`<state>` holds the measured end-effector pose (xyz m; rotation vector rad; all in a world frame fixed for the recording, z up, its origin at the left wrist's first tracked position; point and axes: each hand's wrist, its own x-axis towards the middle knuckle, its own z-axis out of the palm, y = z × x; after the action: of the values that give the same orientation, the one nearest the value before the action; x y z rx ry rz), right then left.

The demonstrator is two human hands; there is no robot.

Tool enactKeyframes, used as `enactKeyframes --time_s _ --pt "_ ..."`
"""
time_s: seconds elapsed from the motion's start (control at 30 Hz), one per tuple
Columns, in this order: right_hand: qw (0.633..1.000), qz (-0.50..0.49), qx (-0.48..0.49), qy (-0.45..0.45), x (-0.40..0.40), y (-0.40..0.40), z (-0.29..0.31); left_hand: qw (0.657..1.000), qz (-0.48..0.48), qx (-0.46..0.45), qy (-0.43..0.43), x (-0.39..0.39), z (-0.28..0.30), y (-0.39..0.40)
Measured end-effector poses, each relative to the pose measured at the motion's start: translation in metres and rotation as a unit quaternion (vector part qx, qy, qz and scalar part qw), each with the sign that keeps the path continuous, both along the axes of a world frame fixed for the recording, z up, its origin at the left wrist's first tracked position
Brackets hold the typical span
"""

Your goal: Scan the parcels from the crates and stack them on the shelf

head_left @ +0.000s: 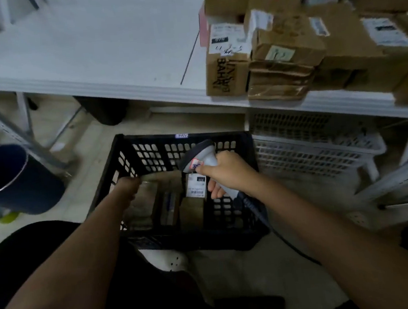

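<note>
A black plastic crate (149,156) stands on the floor in front of me with several brown parcels (192,204) standing on edge inside. One parcel bears a white label (196,186). My right hand (226,172) grips a grey barcode scanner (202,158) over the crate, its head pointing down at the parcels. My left hand (127,188) reaches down into the crate's left side; its fingers are hidden among the parcels. A white shelf (90,53) runs above the crate, with stacked brown parcels (285,48) at its right end.
A white crate (316,152) sits under the shelf to the right of the black one. A dark blue bin (15,180) stands at the left. Metal shelf legs (31,135) rise behind it. The scanner's cable (276,231) trails down under my right arm.
</note>
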<state>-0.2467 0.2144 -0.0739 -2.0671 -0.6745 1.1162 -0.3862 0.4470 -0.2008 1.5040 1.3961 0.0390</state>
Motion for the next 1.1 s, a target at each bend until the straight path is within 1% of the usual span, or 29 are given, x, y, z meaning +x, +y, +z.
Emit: enactKeyframes --time_s 0.03,0.07,0.1,0.17,0.23,0.33,0.43,0.53,0.63,0.77,0.8,0.83,0.87,0.9,0.93,0.97,1.0,1.03,1.1 --pt "1.0 -0.008 -0.016 0.003 0.001 0.005 -0.009 0.996 -0.044 0.018 0.077 0.0 -0.013 0.002" --pt "0.999 -0.015 -0.032 0.008 0.001 0.009 -0.017 0.982 -0.089 0.04 0.159 0.001 -0.027 0.004" --pt "0.999 -0.02 -0.045 0.013 0.003 0.012 -0.024 0.966 -0.115 0.058 0.223 0.001 -0.036 0.005" --pt "0.998 -0.032 -0.057 0.018 0.008 0.018 -0.038 0.95 -0.124 0.077 0.277 0.002 -0.055 0.01" --pt "0.997 -0.047 -0.063 0.024 0.013 0.022 -0.051 0.944 -0.125 0.06 0.298 0.001 -0.08 0.019" --pt "0.995 -0.056 -0.072 0.04 0.017 0.028 -0.064 0.927 -0.175 0.031 0.33 -0.004 -0.097 0.013" --pt "0.994 -0.055 -0.08 0.049 0.018 0.033 -0.07 0.912 -0.234 0.055 0.332 -0.005 -0.106 0.003" --pt "0.993 -0.057 -0.082 0.057 0.022 0.033 -0.072 0.914 -0.224 0.071 0.331 -0.006 -0.112 -0.005" --pt "0.992 -0.075 -0.077 0.07 0.028 0.028 -0.073 0.933 -0.185 0.072 0.301 -0.005 -0.105 -0.008" --pt "0.989 -0.114 -0.062 0.072 0.038 0.017 -0.075 0.934 -0.184 0.084 0.294 0.007 -0.094 -0.002" --pt "0.987 -0.129 -0.057 0.071 0.041 0.014 -0.075 0.94 -0.178 0.07 0.283 0.013 -0.083 -0.001" --pt "0.986 -0.143 -0.052 0.067 0.044 0.012 -0.074 0.952 -0.177 0.054 0.246 0.022 -0.07 -0.002" --pt "0.985 -0.156 -0.048 0.06 0.048 0.009 -0.073 0.969 -0.171 0.023 0.178 0.027 -0.059 -0.002" --pt "0.983 -0.17 -0.042 0.053 0.051 0.006 -0.072 0.983 -0.152 -0.03 0.097 0.033 -0.046 -0.005" --pt "0.981 -0.183 -0.035 0.048 0.054 0.003 -0.07 0.986 -0.134 -0.102 0.021 0.035 -0.034 -0.008" --pt "0.979 -0.197 -0.028 0.043 0.057 -0.001 -0.067 0.976 -0.126 -0.172 -0.042 0.036 -0.019 -0.012" --pt "0.977 -0.21 -0.019 0.038 0.06 -0.006 -0.064 0.962 -0.124 -0.228 -0.084 0.034 -0.007 -0.017" --pt "0.974 -0.223 -0.008 0.033 0.062 -0.012 -0.06 0.948 -0.127 -0.267 -0.122 0.032 0.002 -0.022" --pt "0.967 -0.253 0.016 0.027 0.067 -0.026 -0.055 0.93 -0.124 -0.302 -0.169 0.031 0.02 -0.036"
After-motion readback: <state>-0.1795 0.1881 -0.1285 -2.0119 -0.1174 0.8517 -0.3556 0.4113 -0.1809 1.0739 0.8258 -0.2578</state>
